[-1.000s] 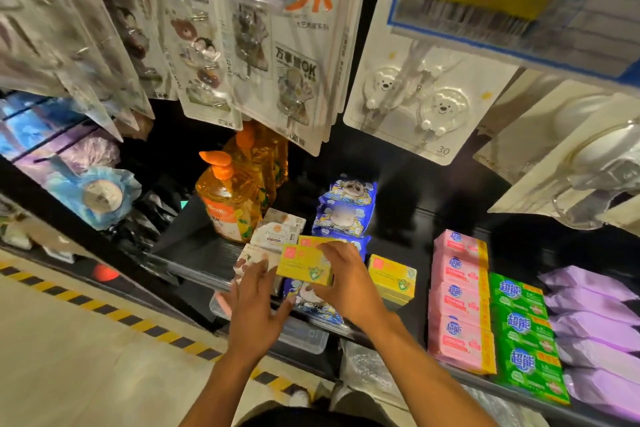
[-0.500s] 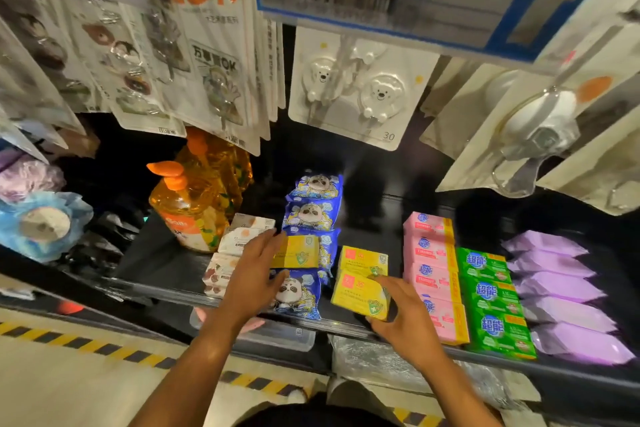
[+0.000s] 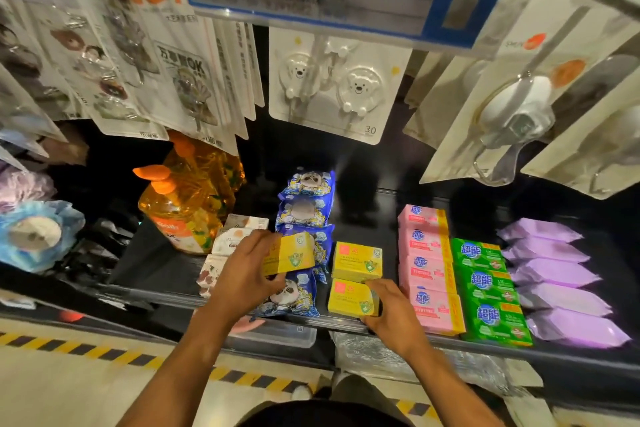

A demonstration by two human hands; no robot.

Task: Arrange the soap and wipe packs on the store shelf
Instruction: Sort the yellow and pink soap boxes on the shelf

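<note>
At far left on the shelf point(image 3: 363, 215) stands an orange bottle point(image 3: 180, 215), with pale wipe packs point(image 3: 235, 243) just beside it.

The person's left hand point(image 3: 242, 274) has its fingers curled round the held yellow soap box point(image 3: 291, 253). It carries the box tilted and clear of the shelf, over the column of blue panda wipe packs point(image 3: 304, 208).

To the right, the far yellow soap box point(image 3: 356, 260) lies flat. The near yellow soap box point(image 3: 351, 298) lies in front of it, at the shelf's front edge. The right hand point(image 3: 391, 312) grips its near right corner, fingers wrapped on the box side.

Further right lie rows of pink soap boxes point(image 3: 426, 264), green soap boxes point(image 3: 485, 288) and purple packs point(image 3: 554, 274).

Step in hand, as judged: building the yellow soap column. The near box is being squared against the far one.

The next move calls for:
1. Carrying the held box rightward, off the wipe packs.
2. Setting it flat in line with the yellow column, probably in the bare space behind or on top.
3. Keeping it clear of the pink row.
</note>
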